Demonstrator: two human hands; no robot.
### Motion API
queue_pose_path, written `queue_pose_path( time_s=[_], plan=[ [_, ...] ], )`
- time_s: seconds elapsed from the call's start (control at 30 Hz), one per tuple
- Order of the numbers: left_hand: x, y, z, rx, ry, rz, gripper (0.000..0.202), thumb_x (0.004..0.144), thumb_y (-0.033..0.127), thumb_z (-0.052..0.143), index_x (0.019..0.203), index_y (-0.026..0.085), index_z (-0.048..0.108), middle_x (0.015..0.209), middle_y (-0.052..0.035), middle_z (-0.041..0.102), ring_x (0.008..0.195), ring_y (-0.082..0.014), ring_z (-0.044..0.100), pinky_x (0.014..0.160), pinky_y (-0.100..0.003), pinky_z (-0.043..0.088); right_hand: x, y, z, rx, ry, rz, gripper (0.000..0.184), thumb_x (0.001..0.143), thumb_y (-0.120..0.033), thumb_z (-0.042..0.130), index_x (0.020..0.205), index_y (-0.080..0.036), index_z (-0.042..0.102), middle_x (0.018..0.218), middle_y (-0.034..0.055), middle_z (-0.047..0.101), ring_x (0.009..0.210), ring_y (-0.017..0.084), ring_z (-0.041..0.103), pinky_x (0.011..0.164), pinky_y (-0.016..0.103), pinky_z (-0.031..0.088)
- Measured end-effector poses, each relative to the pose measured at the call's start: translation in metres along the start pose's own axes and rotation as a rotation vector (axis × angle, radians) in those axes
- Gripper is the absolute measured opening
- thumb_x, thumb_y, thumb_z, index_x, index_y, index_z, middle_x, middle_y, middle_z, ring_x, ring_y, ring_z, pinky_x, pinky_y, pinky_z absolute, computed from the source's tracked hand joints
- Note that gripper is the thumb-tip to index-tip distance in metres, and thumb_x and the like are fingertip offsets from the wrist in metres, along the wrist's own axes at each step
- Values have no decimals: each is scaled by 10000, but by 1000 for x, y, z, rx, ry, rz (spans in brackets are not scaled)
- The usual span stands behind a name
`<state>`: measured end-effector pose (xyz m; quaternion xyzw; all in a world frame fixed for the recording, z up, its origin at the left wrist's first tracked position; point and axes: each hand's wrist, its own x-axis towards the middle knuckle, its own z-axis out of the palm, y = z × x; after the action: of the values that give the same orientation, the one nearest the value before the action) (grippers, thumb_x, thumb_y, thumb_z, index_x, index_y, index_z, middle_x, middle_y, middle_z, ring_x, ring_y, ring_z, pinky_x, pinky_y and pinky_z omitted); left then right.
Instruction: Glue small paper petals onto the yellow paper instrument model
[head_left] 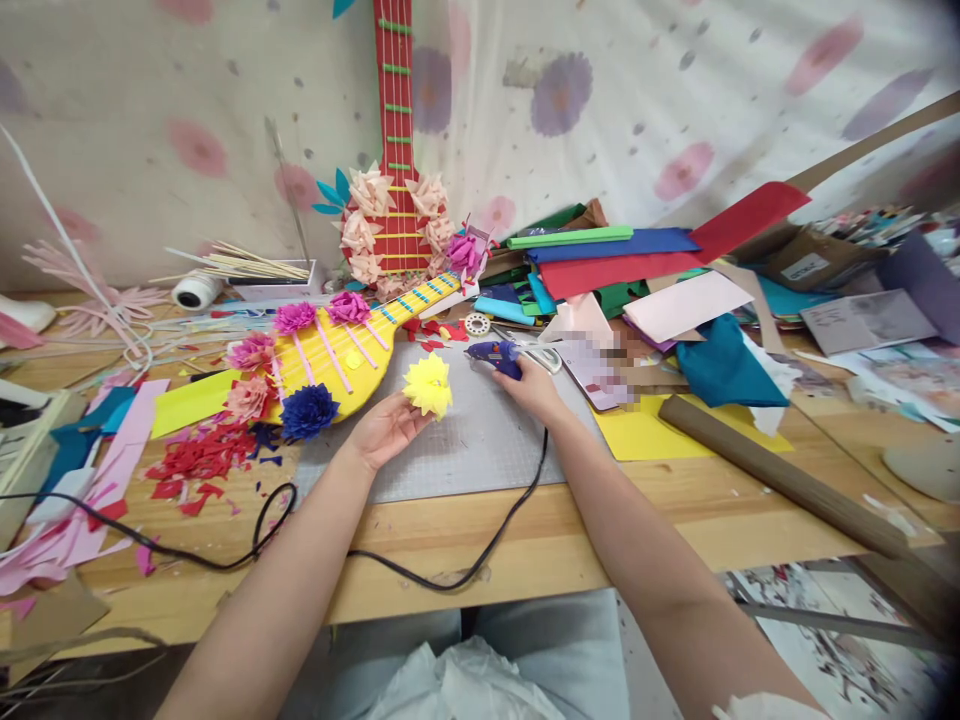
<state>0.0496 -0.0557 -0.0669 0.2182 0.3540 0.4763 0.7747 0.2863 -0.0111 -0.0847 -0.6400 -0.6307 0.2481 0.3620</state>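
Observation:
Over the grey cutting mat [465, 470], my left hand [391, 428] holds a yellow paper flower [428, 386] in its closed fingers. My right hand [534, 388] is wrapped round a blue hot glue gun [495, 354], whose nozzle points left; its black cord [480, 560] trails down across the table edge. Left of my left hand lies a yellow paper lute-like instrument [337, 365] with pink strips and paper flowers along its rim. A dark blue paper flower [309, 411] sits at its lower edge, with pink flowers [295, 318] farther up.
A red paper instrument [397, 220] with peach flowers stands at the back. Red paper scraps [199, 455] lie at left. Coloured sheets [622, 262] are piled at back right. A brown paper roll [780, 475] and yellow sheet [637, 430] lie right of the mat.

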Motion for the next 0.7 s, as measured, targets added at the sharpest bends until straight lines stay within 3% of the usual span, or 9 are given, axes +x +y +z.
queue_pose_path(
  time_s=[0.13,0.23,0.43,0.7],
  plan=[
    [-1,-3,-2,-27,-9,-19,423,842,95,434,1257,156,493,959,-71,691,842,-133,650,757,-239,536,-7,-10,-15,433,-51,50,364,725,-517,548,869,-183,550,810,56,630,637,147,569,537,264,420],
    [-1,-4,0,-59,-9,-35,405,852,111,425,1246,157,502,953,-71,691,856,-140,650,761,-250,538,-17,-26,-19,686,-99,24,397,742,-571,506,918,-215,502,946,57,630,725,142,617,581,256,466],
    [0,-7,1,-45,3,-75,369,828,84,441,1179,116,549,918,-80,694,841,-150,653,757,-259,537,-32,-54,6,934,-305,68,391,765,-556,526,985,-238,463,934,57,648,874,200,647,676,326,536],
    [1,-8,3,-32,17,-59,363,816,73,456,1169,77,537,908,-95,680,836,-155,644,775,-268,525,-33,-56,21,1207,-385,98,345,720,-442,655,937,-221,503,923,37,661,876,198,650,779,379,547]
  ],
)
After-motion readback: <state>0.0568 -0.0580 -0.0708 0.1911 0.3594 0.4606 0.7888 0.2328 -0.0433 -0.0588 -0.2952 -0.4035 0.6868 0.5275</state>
